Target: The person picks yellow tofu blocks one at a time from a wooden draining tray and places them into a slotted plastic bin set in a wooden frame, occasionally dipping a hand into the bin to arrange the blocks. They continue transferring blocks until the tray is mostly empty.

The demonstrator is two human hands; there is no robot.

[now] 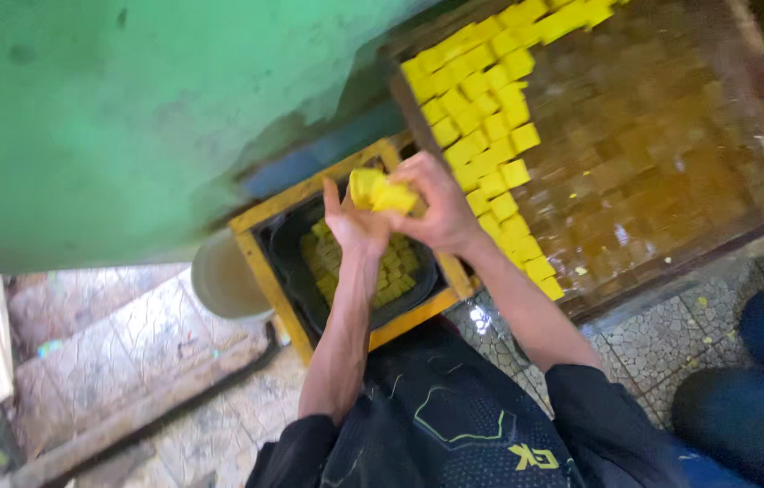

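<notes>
daylight soft and even, no hard shadows. wet glare seen on the brown tray [671, 163] surface. motion blur noted on both hands [400, 212] and yellow blocks [481, 108]. green wall [111, 117] out of focus.

Matt yellow blocks [481, 136] on a wet, glossy wooden tray [671, 154]; rough, chipped green painted wall [129, 126]; stone mosaic floor [662, 343].

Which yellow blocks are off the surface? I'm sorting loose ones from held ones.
The yellow blocks gripped between both hands, above the black bin; the rest lie in the bin or the brown wet tray.
</notes>
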